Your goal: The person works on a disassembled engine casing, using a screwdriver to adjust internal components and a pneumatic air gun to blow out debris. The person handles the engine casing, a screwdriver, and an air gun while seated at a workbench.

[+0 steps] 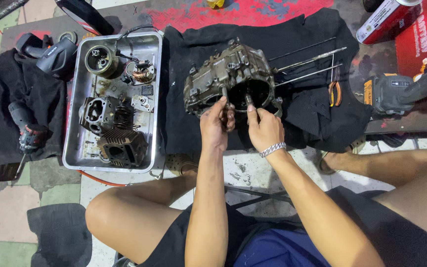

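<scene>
Engine case (231, 79): dull grey-brown metal, on a black cloth (317, 113) over a red-painted floor patch (253, 12). Tray (77, 123): bare silver steel, holding dark grey finned cylinders (114, 141). Bracelet (273, 149): silver links; floor tiles (6, 217): pale green and beige.

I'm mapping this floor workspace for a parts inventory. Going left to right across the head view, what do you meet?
Cordless drill on a black cloth → metal tray of engine parts → left hand → right hand, both at the engine crankcase → long rods → orange-handled pliers → yellow-black power tool.
</scene>
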